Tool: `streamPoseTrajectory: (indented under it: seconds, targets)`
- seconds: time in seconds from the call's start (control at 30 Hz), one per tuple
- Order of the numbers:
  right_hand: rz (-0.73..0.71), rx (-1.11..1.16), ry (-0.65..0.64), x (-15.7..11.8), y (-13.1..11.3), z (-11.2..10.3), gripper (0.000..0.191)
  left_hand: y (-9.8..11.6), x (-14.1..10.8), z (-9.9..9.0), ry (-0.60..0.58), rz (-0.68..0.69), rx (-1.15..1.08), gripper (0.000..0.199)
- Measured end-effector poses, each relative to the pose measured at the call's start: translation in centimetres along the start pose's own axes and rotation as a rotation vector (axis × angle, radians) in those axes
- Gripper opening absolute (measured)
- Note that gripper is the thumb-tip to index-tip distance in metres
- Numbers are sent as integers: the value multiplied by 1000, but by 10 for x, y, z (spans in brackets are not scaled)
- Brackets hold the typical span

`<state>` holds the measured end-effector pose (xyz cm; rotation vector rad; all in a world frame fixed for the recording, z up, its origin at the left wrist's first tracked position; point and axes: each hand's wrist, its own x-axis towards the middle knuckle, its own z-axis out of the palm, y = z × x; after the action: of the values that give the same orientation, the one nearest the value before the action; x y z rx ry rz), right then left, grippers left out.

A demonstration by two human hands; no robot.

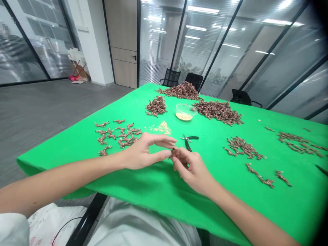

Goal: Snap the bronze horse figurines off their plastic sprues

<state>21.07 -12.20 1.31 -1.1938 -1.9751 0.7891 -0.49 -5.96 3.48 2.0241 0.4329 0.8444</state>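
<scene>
Pinched between the thumb and fingers of my right hand (pixel 188 165) is a small brown figurine (pixel 173 150), mostly hidden by the fingertips. My left hand (pixel 151 148) comes in from the left with its fingers stretched out and apart from the thumb. The left thumb tip is at the figurine; whether it presses on it I cannot tell. Just beyond the hands lie black-handled pliers (pixel 189 140), their handles spread. A scatter of similar brown animal-shaped figurines (pixel 126 136) lies left of the pliers. Small pale pieces (pixel 164 127) are heaped loosely behind my left hand.
A clear plastic bowl (pixel 185 110) holds more pale pieces. Large brown piles (pixel 217 111) stand at the back of the green-covered table (pixel 153 212). Smaller groups of figurines (pixel 243 147) lie to the right. A dark pointed tool (pixel 322 169) shows at the right edge.
</scene>
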Motion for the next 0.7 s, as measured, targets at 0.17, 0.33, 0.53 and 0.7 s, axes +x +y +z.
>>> streamPoseTrajectory:
  seconds: [0.17, 0.33, 0.53, 0.7]
  targets:
    - [12, 24, 9, -1, 2, 0, 17, 6, -1, -3, -67, 148, 63, 41]
    - [-23, -7, 21, 0, 3, 1, 17, 7, -1, 0, -51, 164, 43, 38]
    - [-79, -96, 86, 0, 4, 1, 14, -2, 4, 4, 218, -160, 19, 41]
    - [-180, -212, 140, -2, 6, 2, 12, -6, 8, 3, 96, -282, 11, 36]
